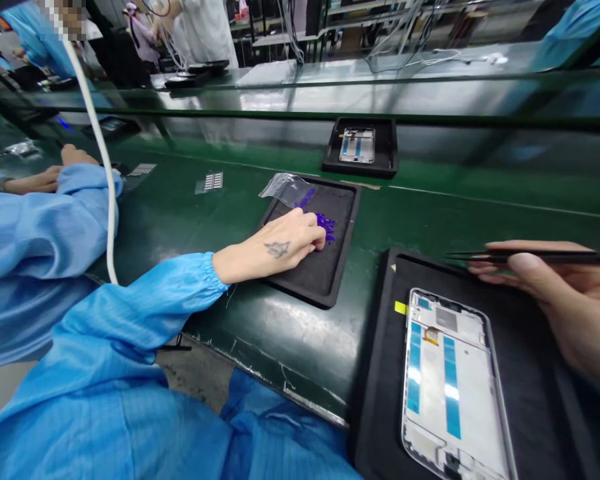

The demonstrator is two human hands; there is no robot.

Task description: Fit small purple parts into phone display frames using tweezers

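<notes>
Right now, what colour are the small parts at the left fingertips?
Violet-blue; the small parts show best in the head view.

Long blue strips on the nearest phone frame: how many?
2. One strip along the left side of the phone frame, the other strip nearer its middle. Both show whole; the frame's near corner is cut off.

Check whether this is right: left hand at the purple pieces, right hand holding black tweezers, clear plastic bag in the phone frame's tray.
Not quite: in the head view, the clear plastic bag lies on the tray with the purple pieces, not the one with the phone frame. The left hand is at those pieces and the right hand holds black tweezers, as stated.
</notes>
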